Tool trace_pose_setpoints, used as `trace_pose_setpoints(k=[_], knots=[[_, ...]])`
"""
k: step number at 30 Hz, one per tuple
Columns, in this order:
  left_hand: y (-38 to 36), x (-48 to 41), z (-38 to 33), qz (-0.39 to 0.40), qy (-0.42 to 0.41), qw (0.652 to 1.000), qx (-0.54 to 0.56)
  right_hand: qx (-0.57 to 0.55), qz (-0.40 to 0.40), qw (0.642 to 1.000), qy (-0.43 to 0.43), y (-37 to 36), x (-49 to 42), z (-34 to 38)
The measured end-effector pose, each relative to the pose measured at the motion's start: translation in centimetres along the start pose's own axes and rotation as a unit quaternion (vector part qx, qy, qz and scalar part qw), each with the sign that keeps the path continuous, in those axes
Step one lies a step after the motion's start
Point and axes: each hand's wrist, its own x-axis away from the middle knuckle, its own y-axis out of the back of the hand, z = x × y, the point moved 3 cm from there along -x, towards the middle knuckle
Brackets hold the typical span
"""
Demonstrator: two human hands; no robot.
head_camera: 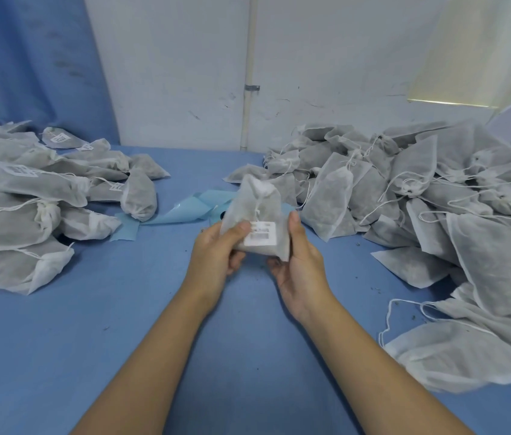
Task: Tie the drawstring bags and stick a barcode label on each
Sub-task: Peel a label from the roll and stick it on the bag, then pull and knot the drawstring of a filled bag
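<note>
Small white non-woven drawstring bag (255,211) held above the blue table cover (122,309), centre. Left hand (216,255) grips it, thumb at the white barcode label (259,234); right hand (298,268) clasps its right edge. Labelled bag heap (28,196) left, unlabelled bag heap (436,189) right. Pale-blue backing sheets (185,211) behind the bag, partly hidden.

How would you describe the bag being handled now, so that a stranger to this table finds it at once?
On the blue table, look at the gap between the labelled pile on the left and the unlabelled pile on the right. There the left hand and right hand hold one white drawstring bag. It alone is lifted, with a barcode label on its front.
</note>
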Motion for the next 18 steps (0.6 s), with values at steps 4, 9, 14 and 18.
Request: trace_pose_setpoints(k=[4,9,14,18], knots=[[2.6,-1.9,-3.7,-0.087,-0.066,0.971,0.212,-0.020,-0.050,0.998,-0.031,1.0,-0.5,-0.1],[4.0,-2.5,-5.4,-0.024,-0.067,0.972,0.222,-0.005,-0.040,0.998,-0.040,0.9,-0.6,-0.5],[2.3,-2.0,-3.3,-0.011,-0.018,0.993,0.119,-0.029,-0.046,0.997,-0.052,1.0,-0.5,-0.5],[1.0,-1.5,-2.9,0.008,0.000,0.999,0.044,-0.007,-0.119,0.993,-0.002,1.7,-1.0,0.4]])
